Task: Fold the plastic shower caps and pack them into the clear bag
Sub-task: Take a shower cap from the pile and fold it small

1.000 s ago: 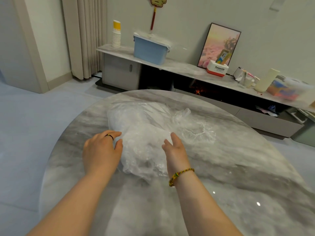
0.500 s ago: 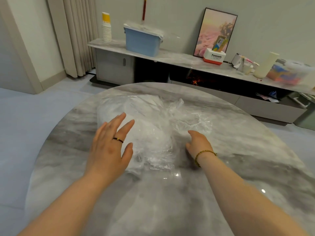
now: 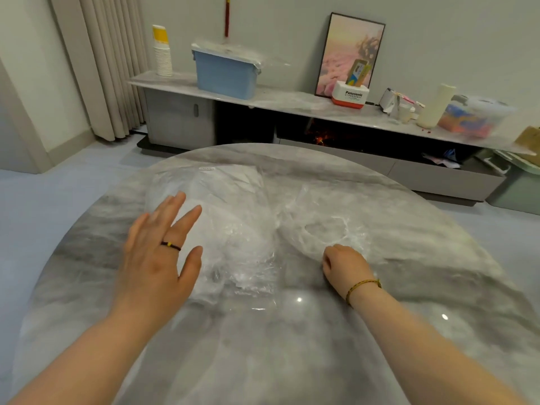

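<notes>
A person's left hand (image 3: 155,258) is flat, fingers spread, over the near left side of the stuffed clear bag (image 3: 233,217) at the middle of the marble table (image 3: 263,361) — a second ago both hands cupped it. The right hand (image 3: 346,267) has shifted toward the table's right edge, fingers curled at the rim of a loose shower cap (image 3: 327,226), now spread flatter beside the bag — whether it pinches the film cannot be told.

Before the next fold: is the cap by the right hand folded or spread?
Spread: the cap lies flat on the table, its gathered rim showing as an open ring.
</notes>
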Demonstrator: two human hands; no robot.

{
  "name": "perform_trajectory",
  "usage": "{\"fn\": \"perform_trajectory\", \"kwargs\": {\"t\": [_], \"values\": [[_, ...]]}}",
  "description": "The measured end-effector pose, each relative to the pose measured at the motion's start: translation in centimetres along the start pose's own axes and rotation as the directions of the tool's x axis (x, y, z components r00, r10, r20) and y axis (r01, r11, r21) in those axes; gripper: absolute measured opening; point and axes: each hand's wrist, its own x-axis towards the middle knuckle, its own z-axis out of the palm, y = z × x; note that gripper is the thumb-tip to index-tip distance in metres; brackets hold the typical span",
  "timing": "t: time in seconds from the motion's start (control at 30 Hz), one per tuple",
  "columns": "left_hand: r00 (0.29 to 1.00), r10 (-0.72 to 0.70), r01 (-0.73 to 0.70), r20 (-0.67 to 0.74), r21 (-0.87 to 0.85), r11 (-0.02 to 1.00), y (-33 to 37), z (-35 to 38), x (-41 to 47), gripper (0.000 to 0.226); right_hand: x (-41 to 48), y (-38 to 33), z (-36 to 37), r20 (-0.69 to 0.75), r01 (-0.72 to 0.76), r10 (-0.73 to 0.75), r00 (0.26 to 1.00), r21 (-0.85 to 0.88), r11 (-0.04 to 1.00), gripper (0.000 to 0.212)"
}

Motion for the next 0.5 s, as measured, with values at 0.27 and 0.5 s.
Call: {"fn": "perform_trajectory", "kwargs": {"t": [0.27,0.5], "values": [[0.889,0.386,-0.352,0.247,-0.172,0.92,8.6,0.6,-3.7,0.05,-15.5,2.7,-1.6,0.15,0.028,-0.081,0.985,0.324,0.946,0.024],[0.686,0.522,-0.494,0.506,-0.203,0.845,13.6,1.9,-9.8,0.062,-22.4,0.5,-0.8,0.057,0.221,-0.288,0.956,0.506,0.834,0.018]]}}
